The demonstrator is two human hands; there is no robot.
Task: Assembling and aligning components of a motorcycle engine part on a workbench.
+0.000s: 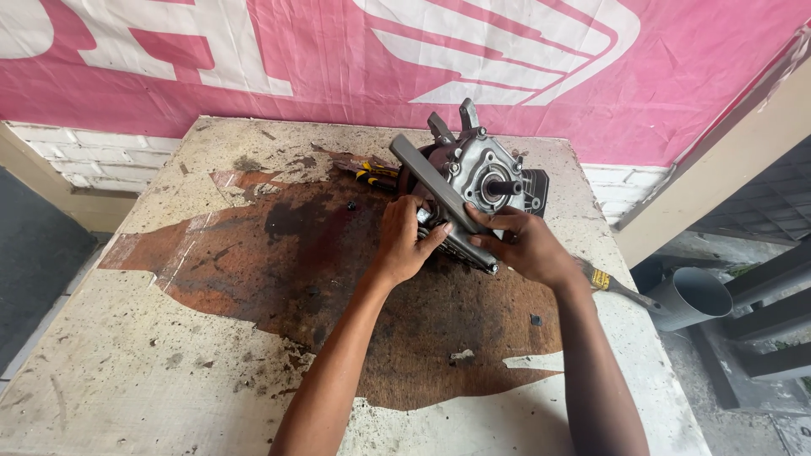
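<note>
Small grey engine block sits far centre of worn table, shaft end facing camera, tipped on its side. Flat grey base bar runs diagonally, upper-left to lower-right. Left hand cups bar's near-left underside, fingers curled. Right hand nearer lower end, fingertips pressed on it. Brush just beyond right wrist.

Repair workshop – oil-stained workbench, small engine, pliers
</note>
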